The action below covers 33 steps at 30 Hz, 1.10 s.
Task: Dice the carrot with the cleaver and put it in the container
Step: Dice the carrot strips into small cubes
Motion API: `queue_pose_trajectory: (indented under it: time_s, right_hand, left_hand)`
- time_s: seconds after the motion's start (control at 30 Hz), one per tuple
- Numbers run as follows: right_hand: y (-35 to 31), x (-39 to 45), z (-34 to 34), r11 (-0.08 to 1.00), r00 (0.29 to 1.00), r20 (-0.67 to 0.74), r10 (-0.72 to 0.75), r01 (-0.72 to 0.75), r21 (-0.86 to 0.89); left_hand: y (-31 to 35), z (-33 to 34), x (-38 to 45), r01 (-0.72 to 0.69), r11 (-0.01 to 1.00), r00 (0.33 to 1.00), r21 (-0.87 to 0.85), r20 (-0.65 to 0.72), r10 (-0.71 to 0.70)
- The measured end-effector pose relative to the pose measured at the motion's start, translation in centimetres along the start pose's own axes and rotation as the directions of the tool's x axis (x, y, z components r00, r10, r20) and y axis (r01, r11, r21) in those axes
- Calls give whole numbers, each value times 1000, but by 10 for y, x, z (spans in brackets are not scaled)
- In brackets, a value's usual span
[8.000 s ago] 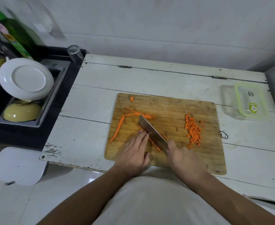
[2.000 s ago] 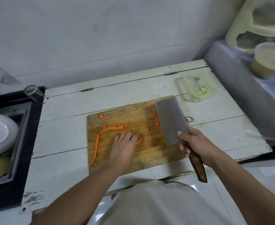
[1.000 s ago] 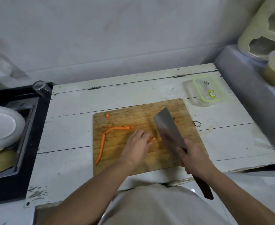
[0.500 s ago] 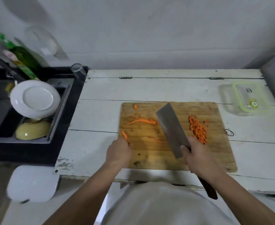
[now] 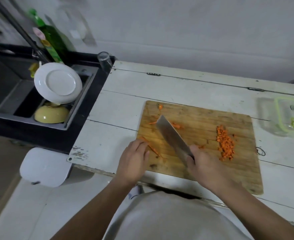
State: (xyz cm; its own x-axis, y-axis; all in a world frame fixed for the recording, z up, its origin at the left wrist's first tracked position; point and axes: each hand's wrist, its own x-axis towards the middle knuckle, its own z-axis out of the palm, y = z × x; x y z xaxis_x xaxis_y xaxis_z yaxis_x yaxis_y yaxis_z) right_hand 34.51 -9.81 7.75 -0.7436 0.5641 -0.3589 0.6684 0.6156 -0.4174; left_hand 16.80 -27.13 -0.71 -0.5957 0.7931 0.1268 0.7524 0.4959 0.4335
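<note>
Nearest, the right hand (image 5: 205, 166) is wrapped round the handle of the broad steel cleaver (image 5: 173, 138), whose long axis runs diagonally away to the left, tip towards the board's far-left corner; the left hand (image 5: 134, 159), fingers bent, rests on a thin orange carrot strip (image 5: 153, 148) at the near-left of the worn wooden cutting board (image 5: 238, 170), though whether it pinches it I cannot tell; that strip lies slanted, roughly parallel to the blade. To dice well, I judge the strips should be gathered side by side, fingertips tucked back, and the blade turned square across them; further strips (image 5: 176, 125) lie beyond the blade. The heap of small orange carrot dice (image 5: 225, 144) sits right on the board; farthest, the clear green-rimmed plastic container (image 5: 287, 116) stands on the white wooden surface (image 5: 186, 85), apart from the board.
</note>
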Motion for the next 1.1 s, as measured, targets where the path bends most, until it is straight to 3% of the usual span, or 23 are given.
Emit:
queue_pose_trajectory:
  time_s: [0.07,0.2,0.43,0.93,1.1]
  right_hand:
    - [-9,3,-1,997,1000,13,-27,28,-66]
    - [-34,8,3,990,998,20,-56,58,-129]
    - [-57,6,21,908,988,63,-140,154,-390]
    - [-57,9,24,876,984,94,-153,179,-449]
    - [-61,10,14,860,970,175,-170,233,-454]
  left_hand:
    - [-6,13,-11,-102,994,993,46,58,99]
    - [-8,22,-25,-64,996,997,64,56,61]
    - [-8,22,-20,-25,1000,998,7,55,24]
    - [-9,26,-20,-64,998,998,16,26,63]
    - [-7,28,-22,-56,998,998,32,35,55]
